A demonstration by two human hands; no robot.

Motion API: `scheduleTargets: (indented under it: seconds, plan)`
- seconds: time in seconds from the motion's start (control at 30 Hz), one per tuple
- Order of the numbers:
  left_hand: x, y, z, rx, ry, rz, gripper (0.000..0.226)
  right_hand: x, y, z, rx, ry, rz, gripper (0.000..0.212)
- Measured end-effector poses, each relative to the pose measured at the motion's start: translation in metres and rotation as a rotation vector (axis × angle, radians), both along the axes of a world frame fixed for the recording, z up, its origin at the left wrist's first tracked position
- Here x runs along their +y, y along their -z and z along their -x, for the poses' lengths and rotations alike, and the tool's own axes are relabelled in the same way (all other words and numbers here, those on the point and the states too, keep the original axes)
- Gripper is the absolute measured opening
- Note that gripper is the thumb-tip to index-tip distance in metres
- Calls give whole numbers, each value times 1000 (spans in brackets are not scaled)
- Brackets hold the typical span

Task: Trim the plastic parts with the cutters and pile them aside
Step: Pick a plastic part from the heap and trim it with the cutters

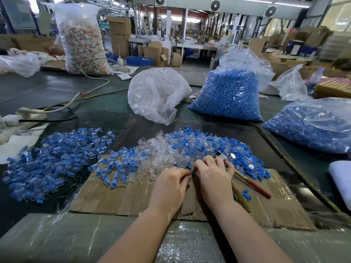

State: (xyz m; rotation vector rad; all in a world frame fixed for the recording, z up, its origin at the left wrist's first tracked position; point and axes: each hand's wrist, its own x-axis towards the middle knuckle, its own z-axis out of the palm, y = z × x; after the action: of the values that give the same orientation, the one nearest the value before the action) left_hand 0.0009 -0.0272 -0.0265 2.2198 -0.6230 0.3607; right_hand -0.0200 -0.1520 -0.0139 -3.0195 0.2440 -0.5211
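Right now both hands meet mid-cardboard: left hand and right hand fingers curled, pinching one blue part. Cutters lie touching right hand. Cardboard's near edge bare.

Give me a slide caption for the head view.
Both hands pinch a blue part beside the cutters.

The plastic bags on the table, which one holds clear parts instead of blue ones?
The rounded bag in the middle, beyond the loose pile. It holds only clear pieces, while the upright bag beside it and the bag at far right are packed with blue parts.
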Motion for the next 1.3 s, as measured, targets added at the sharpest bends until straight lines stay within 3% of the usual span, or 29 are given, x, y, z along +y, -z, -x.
scheduleTargets:
  seconds: [0.4,0.67,0.9,1.03,1.3]
  plan:
    - [4,-8,6,58,-60,88,23,3,1,3,-18,16,33,15]
    - [4,-9,4,131,-62,132,11,10,7,17,-341,-23,-139,14]
    - [5,-7,1,156,-56,116,14,7,11,22,-312,-92,-371,8]
    - [4,-6,2,217,-48,162,9,9,9,23,-339,-86,-355,13]
    - [5,-5,2,257,-20,201,21,13,8,25,-306,-85,-260,12]
